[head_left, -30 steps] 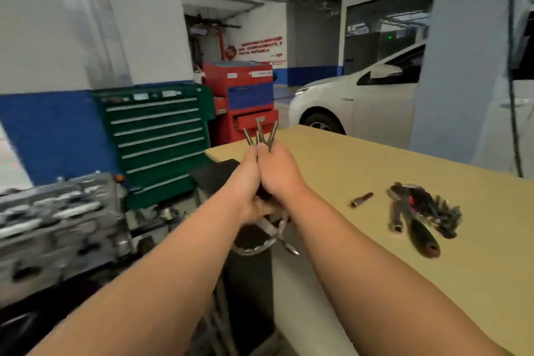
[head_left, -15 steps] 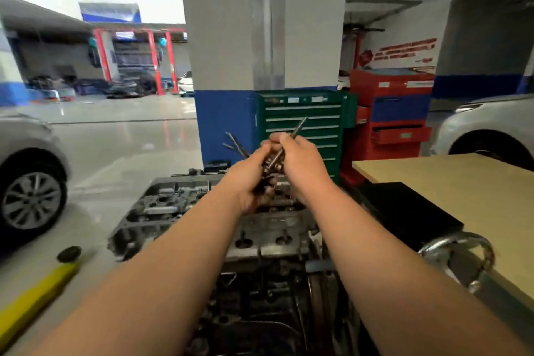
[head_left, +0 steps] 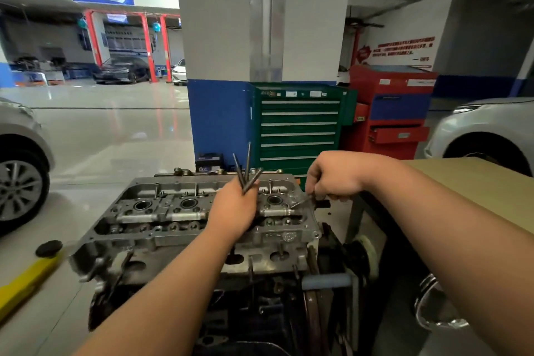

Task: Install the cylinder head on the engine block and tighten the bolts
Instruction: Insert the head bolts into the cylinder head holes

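Bolts point(head_left: 245, 173) stand fanned in the left hand point(head_left: 232, 212), its fingers closed round their lower ends, above the middle of the cylinder head point(head_left: 161, 211). That head sits on the engine block point(head_left: 260, 306), just left of the worktop point(head_left: 476, 182). Right hand point(head_left: 336, 176) pinches a single bolt point(head_left: 302, 201), angled down over the head's right end.

Grey cylinder head point(head_left: 196, 220) seated atop engine block point(head_left: 260, 306); long bolts point(head_left: 245, 170) fanned upward above it.
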`<action>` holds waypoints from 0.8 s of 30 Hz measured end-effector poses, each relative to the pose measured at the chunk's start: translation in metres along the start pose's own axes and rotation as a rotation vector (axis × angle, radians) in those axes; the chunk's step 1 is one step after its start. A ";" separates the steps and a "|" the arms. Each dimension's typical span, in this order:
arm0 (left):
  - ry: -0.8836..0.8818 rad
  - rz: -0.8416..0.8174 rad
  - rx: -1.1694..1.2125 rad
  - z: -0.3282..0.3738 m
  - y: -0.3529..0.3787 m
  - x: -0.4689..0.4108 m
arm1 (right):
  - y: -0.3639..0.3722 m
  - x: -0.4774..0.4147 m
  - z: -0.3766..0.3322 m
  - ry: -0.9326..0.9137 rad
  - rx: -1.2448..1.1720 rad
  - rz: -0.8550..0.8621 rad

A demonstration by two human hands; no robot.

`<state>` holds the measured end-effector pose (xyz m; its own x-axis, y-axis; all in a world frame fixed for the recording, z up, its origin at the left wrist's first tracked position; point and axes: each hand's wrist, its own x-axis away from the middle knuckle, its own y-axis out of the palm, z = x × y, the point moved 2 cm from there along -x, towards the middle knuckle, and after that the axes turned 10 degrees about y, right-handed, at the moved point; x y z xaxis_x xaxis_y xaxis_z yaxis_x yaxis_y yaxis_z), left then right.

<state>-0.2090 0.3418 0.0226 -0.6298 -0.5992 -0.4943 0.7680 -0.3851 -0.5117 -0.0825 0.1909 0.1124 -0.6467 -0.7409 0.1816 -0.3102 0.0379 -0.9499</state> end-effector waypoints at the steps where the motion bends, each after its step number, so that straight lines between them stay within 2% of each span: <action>1: 0.018 -0.008 -0.022 -0.002 0.003 0.001 | -0.002 0.001 -0.002 -0.014 0.017 -0.004; 4: 0.054 -0.046 -0.120 -0.005 0.007 0.002 | 0.004 0.000 -0.009 -0.042 0.090 -0.011; 11: 0.052 -0.040 -0.134 -0.006 0.009 0.000 | 0.023 -0.003 -0.029 -0.062 0.257 0.093; 15: 0.052 -0.016 -0.090 -0.007 0.008 -0.001 | 0.037 -0.006 -0.035 -0.092 0.204 0.156; 21: 0.058 -0.031 -0.047 -0.005 0.006 0.001 | 0.035 -0.002 -0.027 -0.110 0.055 0.112; 24: 0.048 -0.051 -0.007 -0.004 0.005 0.001 | 0.040 -0.001 -0.028 -0.105 0.084 0.150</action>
<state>-0.2060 0.3415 0.0167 -0.6734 -0.5445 -0.5001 0.7337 -0.4093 -0.5424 -0.1132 0.2118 0.0812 -0.6039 -0.7969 0.0136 -0.1540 0.1000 -0.9830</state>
